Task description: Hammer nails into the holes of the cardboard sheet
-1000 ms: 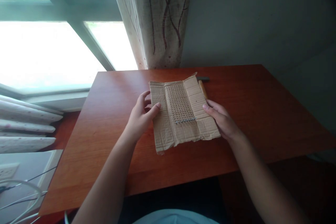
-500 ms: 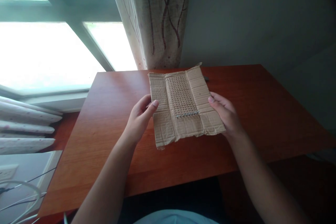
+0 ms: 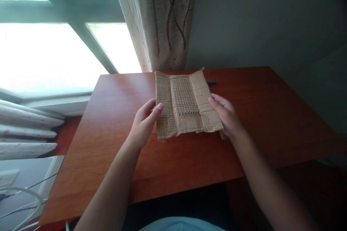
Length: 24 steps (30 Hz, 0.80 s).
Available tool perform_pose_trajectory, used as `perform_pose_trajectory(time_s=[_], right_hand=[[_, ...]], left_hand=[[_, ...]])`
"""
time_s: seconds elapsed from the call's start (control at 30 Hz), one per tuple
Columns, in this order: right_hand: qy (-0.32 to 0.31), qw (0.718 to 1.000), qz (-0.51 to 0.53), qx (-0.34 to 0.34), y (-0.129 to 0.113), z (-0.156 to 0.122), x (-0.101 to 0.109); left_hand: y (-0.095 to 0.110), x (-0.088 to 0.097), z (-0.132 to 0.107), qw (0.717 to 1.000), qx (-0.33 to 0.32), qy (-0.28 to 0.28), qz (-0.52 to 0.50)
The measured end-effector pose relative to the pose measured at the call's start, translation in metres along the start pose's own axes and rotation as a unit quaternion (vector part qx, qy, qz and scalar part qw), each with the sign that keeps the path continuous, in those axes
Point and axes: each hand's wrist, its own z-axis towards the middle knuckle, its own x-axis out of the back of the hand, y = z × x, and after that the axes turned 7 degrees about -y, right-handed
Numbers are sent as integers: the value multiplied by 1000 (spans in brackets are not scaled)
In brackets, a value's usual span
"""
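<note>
A creased piece of brown cardboard (image 3: 165, 115) is held up over the table between my two hands. Its middle panel carries a grid of punched holes, and a row of grey stitching (image 3: 189, 112) crosses the lower end of that grid. My left hand (image 3: 148, 117) grips the left edge, thumb on the front face and fingers behind. On the right edge, my right hand (image 3: 225, 112) pinches the cardboard the same way. The fingers behind the sheet are partly hidden. Both side panels fold slightly along lengthwise creases.
A reddish-brown wooden table (image 3: 108, 144) lies under my hands. Beyond the cardboard rests a small dark flat object (image 3: 210, 82). A patterned curtain (image 3: 170, 14) hangs at the table's far edge, beside a window (image 3: 54, 57). Cables (image 3: 24, 202) run at the lower left.
The cardboard has tilted and its right side has shifted left with my right hand. More of the dark object behind it shows now. My left hand has hardly moved.
</note>
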Motion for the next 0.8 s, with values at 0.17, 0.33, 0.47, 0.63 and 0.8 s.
perform_pose_trajectory(time_s=[0.17,0.33,0.47,0.63,0.8], right_hand=[[-8,1000,8,-25,11,-1,6],[-20,998,18,-61,15,-7,8],[-20,998,28,-60,10,-10,9],[-6,1000,7,-18,-9,-10,30],[46,999,-25,0,-31,-9,75]], left_hand=[[-5,-1,2,996,73,-44,-28],[-10,-3,1,992,94,-60,-53],[-12,-9,1,991,92,-52,-82],[-6,-31,9,989,58,-60,-124],[0,-75,35,983,53,-104,-143]])
